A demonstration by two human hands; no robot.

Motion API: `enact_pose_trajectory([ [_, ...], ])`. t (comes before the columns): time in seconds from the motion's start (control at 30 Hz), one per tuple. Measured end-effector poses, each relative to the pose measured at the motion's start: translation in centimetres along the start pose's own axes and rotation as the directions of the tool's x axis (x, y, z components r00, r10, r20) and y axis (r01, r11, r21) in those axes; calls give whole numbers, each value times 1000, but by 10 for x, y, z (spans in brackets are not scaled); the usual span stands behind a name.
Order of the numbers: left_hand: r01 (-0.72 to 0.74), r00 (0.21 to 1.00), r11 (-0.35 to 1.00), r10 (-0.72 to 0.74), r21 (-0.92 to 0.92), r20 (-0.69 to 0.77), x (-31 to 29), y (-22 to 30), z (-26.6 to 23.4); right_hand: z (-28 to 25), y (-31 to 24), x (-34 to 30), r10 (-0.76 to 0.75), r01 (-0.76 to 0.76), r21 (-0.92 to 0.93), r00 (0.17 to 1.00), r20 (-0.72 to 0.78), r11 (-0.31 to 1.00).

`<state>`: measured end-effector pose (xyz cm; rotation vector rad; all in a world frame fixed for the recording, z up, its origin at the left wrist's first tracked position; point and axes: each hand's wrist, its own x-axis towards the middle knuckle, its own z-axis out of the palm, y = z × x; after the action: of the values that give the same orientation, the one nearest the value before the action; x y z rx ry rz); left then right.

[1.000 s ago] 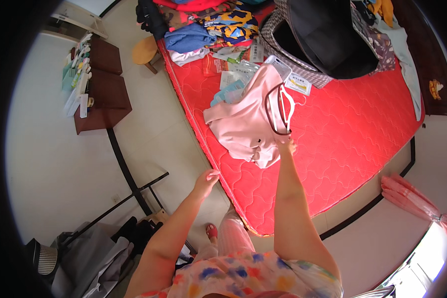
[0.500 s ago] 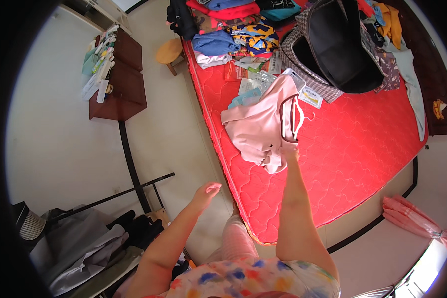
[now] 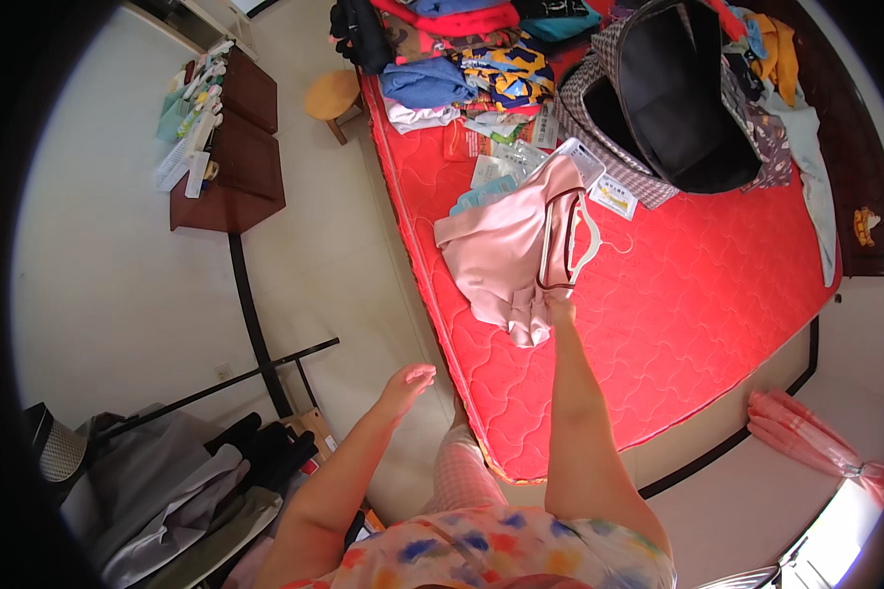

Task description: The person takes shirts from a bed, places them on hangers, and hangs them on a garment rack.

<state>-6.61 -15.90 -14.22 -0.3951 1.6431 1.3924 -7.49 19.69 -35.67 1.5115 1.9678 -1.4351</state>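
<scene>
A pink top [image 3: 491,250] with dark neckline trim lies on the red quilted mattress [image 3: 658,324]. A white clothes hanger [image 3: 587,245] sits partly inside its neckline, the hook pointing right onto the mattress. At the near end of the neckline, my right hand [image 3: 563,310] is closed on the top's bunched fabric; its fingertips are mostly hidden. My left hand [image 3: 408,387] hovers off the mattress's left edge, empty, with fingers loosely stretched.
Beyond the top lie flat packets [image 3: 613,196] and a phone [image 3: 581,162]. An open checked bag [image 3: 619,128] and piles of folded clothes [image 3: 432,83] cover the far end. Left stand a round wooden stool [image 3: 333,95], brown cabinets [image 3: 231,182] and a black rail [image 3: 236,388] by grey clothing.
My right hand has drawn the near side of the neckline slightly left. More of the hanger shows outside the top, and the fabric is more bunched. My left hand stays about where it was.
</scene>
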Motion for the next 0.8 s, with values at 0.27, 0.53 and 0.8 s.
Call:
enact_pose_trajectory([
  [0.27,-135,991,988,133,-74,-26,-50,40,-11,-49,-46,-106,-403,463,84,835,-374,882],
  [0.53,-276,950,950,245,-149,-193,-163,16,-47,-95,-91,-246,-644,659,96,751,-146,746],
  [0.8,-615,745,781,527,-114,-410,-301,-42,-63,-125,-118,-389,-850,844,107,526,31,526],
])
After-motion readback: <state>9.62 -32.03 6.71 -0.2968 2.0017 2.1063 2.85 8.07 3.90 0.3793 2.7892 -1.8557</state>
